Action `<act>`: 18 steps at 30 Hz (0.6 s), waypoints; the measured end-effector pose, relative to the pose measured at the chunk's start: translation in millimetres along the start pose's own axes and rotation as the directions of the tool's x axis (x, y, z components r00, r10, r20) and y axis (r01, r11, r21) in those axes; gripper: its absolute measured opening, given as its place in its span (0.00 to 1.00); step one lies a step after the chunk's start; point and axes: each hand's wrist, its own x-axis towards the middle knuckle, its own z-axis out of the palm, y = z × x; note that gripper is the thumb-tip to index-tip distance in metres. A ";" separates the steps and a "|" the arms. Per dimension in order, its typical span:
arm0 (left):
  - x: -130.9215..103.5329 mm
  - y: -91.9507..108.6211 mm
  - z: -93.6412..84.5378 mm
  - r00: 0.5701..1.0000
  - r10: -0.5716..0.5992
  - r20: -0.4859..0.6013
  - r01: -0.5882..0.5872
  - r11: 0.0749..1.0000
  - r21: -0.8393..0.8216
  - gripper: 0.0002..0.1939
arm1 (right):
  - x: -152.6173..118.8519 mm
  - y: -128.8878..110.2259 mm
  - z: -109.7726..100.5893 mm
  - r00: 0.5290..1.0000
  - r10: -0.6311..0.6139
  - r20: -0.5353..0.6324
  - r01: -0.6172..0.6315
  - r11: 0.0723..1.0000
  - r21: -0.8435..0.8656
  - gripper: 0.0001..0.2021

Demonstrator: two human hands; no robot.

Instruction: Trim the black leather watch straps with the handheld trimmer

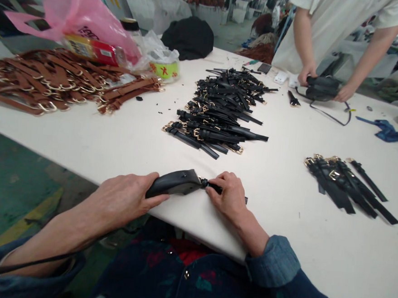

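Note:
My left hand (127, 196) is wrapped round a black corded hand tool (174, 182) shaped somewhat like hair clippers. Its front end meets the buckle end of a short black strap (216, 188) near the table's front edge. My right hand (229, 194) pinches that strap, whose tail shows beyond the fingers; the fingers hide its middle. Beyond my hands lies a long heap of black buckle straps (222, 110) with gold-coloured buckles. To the right, a smaller group of similar straps (348, 184) lies fanned out.
On the white table (117, 148), brown buckle straps (54, 77) are piled at left beside a pink plastic bag (82, 11) and a black cap (189, 37). Across the table, a co-worker's hands (308, 72) hold a black corded object (322, 88). Blue cloth (386, 130) lies nearby.

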 end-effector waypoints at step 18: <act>-2.2 10.4 -8.1 0.994 -0.064 0.089 0.055 0.994 0.099 0.28 | 5.2 -4.6 5.2 0.998 -0.011 0.061 0.006 0.996 0.091 0.04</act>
